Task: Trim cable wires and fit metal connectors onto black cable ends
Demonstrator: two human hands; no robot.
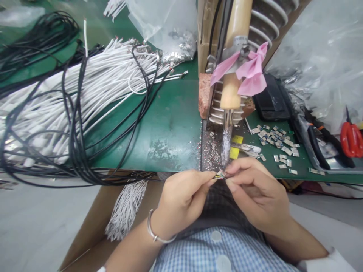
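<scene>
I have the left hand (181, 196) and right hand (255, 192) both pinched on a small metal connector (220, 175) between their fingertips, just below the soldering iron (227, 139) at the bench (170, 128) edge. Judged step: aligning the part. The next move calls for a steady, fine grip.

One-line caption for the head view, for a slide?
Left hand and right hand pinch a small metal part below a mounted soldering iron, beside bundled white cables.

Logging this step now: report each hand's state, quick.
Left hand: shut, pinching the small metal connector.
Right hand: shut, pinching the same connector.
</scene>
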